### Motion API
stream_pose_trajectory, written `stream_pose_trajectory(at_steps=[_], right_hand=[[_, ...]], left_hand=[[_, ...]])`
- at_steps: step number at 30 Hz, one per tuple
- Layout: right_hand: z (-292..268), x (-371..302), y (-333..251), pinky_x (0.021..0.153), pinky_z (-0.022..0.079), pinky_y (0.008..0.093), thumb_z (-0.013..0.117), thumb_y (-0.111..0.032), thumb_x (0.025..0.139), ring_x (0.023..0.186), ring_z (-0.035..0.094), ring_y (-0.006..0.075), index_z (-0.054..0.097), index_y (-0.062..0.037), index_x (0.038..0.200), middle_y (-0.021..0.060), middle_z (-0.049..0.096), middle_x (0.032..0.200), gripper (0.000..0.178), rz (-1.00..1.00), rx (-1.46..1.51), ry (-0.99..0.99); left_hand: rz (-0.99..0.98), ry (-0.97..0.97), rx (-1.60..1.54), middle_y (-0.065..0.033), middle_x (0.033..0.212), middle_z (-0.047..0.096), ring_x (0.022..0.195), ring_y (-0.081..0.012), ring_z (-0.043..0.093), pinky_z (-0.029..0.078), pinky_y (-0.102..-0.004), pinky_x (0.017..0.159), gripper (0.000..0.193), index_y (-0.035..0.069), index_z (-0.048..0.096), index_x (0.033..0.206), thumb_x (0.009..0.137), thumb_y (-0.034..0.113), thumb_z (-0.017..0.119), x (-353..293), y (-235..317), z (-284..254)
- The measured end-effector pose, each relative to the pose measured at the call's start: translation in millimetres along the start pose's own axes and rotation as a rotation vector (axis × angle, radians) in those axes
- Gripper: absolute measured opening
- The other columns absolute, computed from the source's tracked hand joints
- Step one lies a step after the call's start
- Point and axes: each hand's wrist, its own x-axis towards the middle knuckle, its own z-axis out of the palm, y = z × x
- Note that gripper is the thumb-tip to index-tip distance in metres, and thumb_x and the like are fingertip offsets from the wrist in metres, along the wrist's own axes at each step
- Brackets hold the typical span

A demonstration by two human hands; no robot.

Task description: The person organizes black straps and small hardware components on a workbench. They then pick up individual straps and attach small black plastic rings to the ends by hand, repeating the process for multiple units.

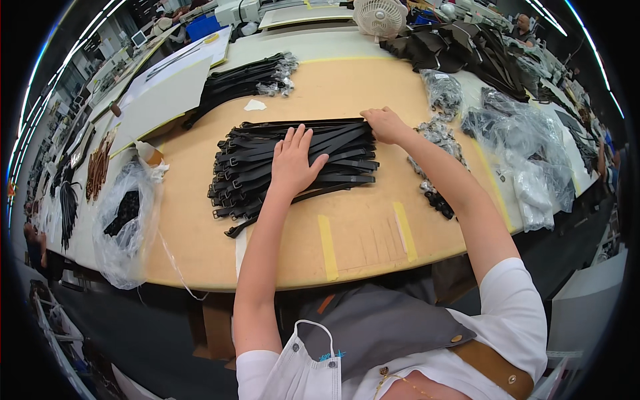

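A wide pile of black straps (253, 167) with metal buckles at their left ends lies across the tan board (347, 87). My left hand (295, 160) rests flat on top of the pile, fingers spread, holding nothing. My right hand (385, 125) presses against the right ends of the straps, fingers curled over their upper right corner; whether it grips any strap I cannot tell.
A second bundle of black straps (243, 81) lies further back. A heap of metal buckles (437, 137) sits right of my right hand. Clear plastic bags (527, 153) lie at the right, another bag (123, 220) at the left edge. A white fan (380, 15) stands behind.
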Motion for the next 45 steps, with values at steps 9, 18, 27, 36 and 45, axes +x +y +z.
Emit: stream_pose_trajectory(at_steps=[9, 18, 27, 36, 45], right_hand=[[-25.0, -9.0, 21.3, 0.082, 0.052, 0.0448, 0.06, -0.007, 0.088, 0.096, 0.068, 0.0333, 0.061, -0.0051, 0.096, 0.0147, 0.067, 0.096, 0.008, -0.091, -0.152, 0.216], [-232.4, -1.1, -109.5, 0.078, 0.05, 0.0374, 0.067, -0.009, 0.085, 0.077, 0.071, 0.0243, 0.06, -0.0072, 0.084, 0.0086, 0.066, 0.077, 0.007, -0.323, -0.601, 0.427], [-329.5, -53.7, -154.7, 0.071, 0.052, 0.0342, 0.063, -0.014, 0.09, 0.072, 0.067, 0.0219, 0.061, -0.0042, 0.085, 0.0065, 0.064, 0.074, 0.011, -0.475, -0.758, 0.528], [-367.6, -103.5, -115.7, 0.068, 0.053, 0.0395, 0.069, -0.007, 0.087, 0.072, 0.062, 0.026, 0.049, -0.0059, 0.095, 0.0066, 0.056, 0.077, 0.021, -0.585, -0.608, 0.925], [-393.0, -110.3, -133.8, 0.069, 0.055, 0.0415, 0.065, -0.006, 0.093, 0.075, 0.064, 0.0287, 0.048, -0.005, 0.093, 0.0088, 0.056, 0.077, 0.016, -0.654, -0.477, 0.744]], left_hand=[[-0.099, -0.204, 0.046, -0.0131, 0.171, 0.032, 0.158, -0.0287, 0.027, 0.019, -0.0507, 0.128, 0.09, 0.008, 0.036, 0.162, 0.099, 0.07, 0.049, 5.5, 2.0, 10.4], [-0.121, 0.41, -0.21, -0.023, 0.17, 0.022, 0.158, -0.0365, 0.024, 0.02, -0.0587, 0.121, 0.116, 0.002, 0.009, 0.166, 0.08, 0.024, 0.085, 30.8, 16.7, -13.3], [0.126, 0.413, -0.984, -0.0044, 0.102, 0.071, 0.089, -0.0144, 0.063, 0.05, -0.0307, 0.082, 0.048, 0.003, 0.054, 0.143, 0.099, 0.011, 0.071, 43.1, 43.5, -34.3], [0.141, 0.335, -1.009, -0.0043, 0.095, 0.072, 0.076, -0.0106, 0.069, 0.058, -0.0268, 0.071, 0.023, 0.0, 0.072, 0.119, 0.106, 0.019, 0.066, 22.3, 58.1, -136.3], [0.284, -0.206, -1.362, -0.0079, 0.105, 0.073, 0.099, -0.0189, 0.07, 0.055, -0.0342, 0.094, 0.039, 0.0, 0.057, 0.142, 0.108, 0.016, 0.062, -30.8, 89.9, -164.3]])
